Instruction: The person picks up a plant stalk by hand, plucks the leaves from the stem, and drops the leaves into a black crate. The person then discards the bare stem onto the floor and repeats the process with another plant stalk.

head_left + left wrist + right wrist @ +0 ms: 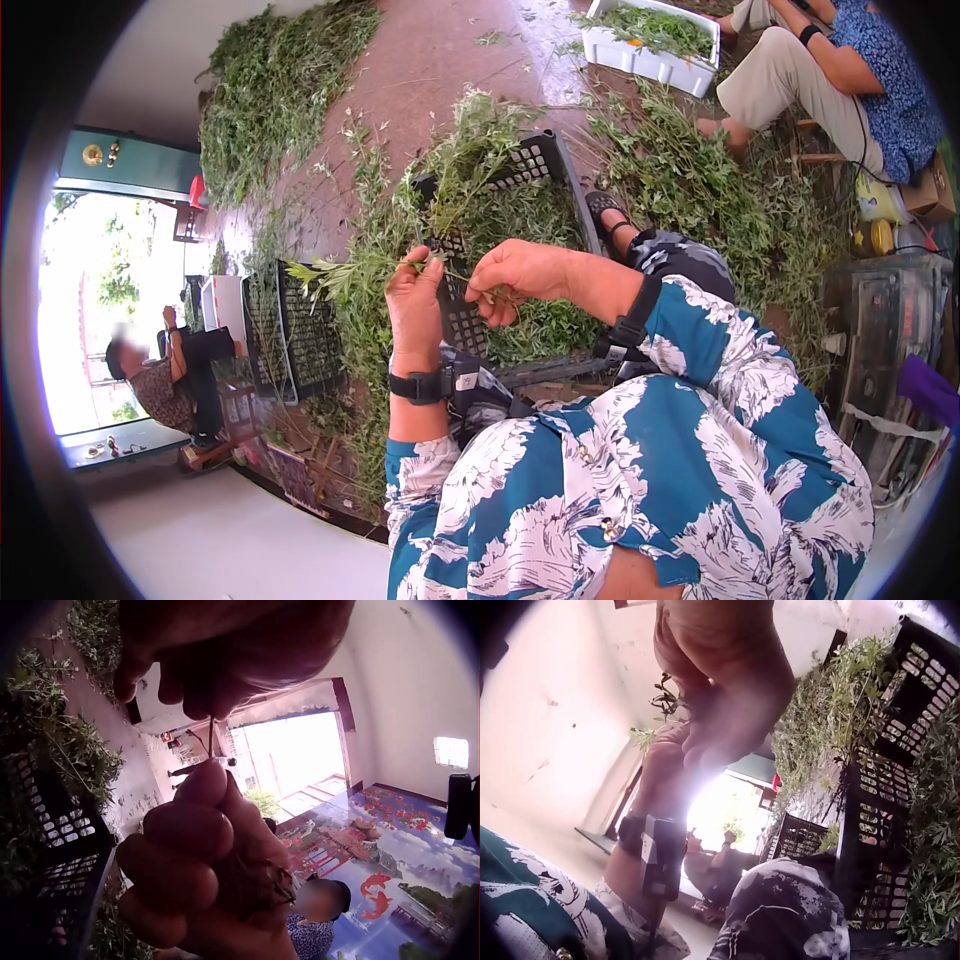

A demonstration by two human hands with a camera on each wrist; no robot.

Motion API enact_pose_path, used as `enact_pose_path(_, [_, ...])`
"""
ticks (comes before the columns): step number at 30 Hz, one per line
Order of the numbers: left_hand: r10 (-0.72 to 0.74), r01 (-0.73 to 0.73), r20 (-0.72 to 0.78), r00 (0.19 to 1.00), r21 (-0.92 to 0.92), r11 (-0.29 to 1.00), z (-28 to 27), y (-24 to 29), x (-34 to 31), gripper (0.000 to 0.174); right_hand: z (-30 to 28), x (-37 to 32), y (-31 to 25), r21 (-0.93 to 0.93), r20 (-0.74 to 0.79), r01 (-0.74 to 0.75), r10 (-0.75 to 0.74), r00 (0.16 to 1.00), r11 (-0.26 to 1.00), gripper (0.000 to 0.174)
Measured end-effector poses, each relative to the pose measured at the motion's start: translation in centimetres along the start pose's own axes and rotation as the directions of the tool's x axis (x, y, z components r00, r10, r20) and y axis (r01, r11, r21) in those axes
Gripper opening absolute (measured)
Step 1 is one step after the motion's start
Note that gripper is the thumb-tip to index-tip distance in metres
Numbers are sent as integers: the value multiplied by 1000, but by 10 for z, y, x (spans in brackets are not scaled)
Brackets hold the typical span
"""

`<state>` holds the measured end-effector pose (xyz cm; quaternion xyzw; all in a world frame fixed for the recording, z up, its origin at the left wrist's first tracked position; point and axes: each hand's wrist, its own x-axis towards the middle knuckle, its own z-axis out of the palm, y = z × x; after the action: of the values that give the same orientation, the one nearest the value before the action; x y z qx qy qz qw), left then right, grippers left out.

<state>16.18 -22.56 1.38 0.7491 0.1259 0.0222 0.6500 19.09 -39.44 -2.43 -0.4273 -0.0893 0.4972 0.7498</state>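
Note:
My left hand [413, 305] pinches a leafy sprig [345, 272] between thumb and fingers, leaves pointing left. Close beside it, my right hand [520, 275] has its fingers curled around small plant pieces. In the left wrist view, a thin stem [212, 739] runs between the left hand [240, 645] above and the right hand [176, 859] below, which holds crumpled leaves [259, 885] in its palm. Both hands are over a black crate [572, 190] of cut greens [540, 235]. The right wrist view shows the right hand [727, 682] partly covering the left [664, 761].
Piles of greens [700, 170] lie on the floor around the crate. A white box [650, 62] of greens stands at upper right, near a seated person [800, 85]. Another dark crate [300, 335] and a second seated person [150, 380] are at left.

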Motion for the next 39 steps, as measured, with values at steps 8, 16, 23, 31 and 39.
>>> enact_pose_path(8, [36,-45,-136,990,-58,997,-12,-10,10,20,4,-1,3,-49,-42,-80,78,996,996,24])
enact_pose_path(16, [62,-68,-256,965,-18,997,-18,-32,20,15,0,4,10,9,-13,-107,107,994,994,25])
enact_pose_path(23, [98,-152,-403,910,-103,983,-88,-70,59,7,2,-9,15,67,93,-108,102,990,992,22])
enact_pose_path(31, [-75,15,-176,982,-321,947,-78,-57,37,11,-38,-43,-47,-275,-275,210,-286,918,938,23])
enact_pose_path(39, [-179,205,105,978,-329,922,-29,-47,16,19,-107,-65,-64,-882,-472,-174,-812,344,439,29])
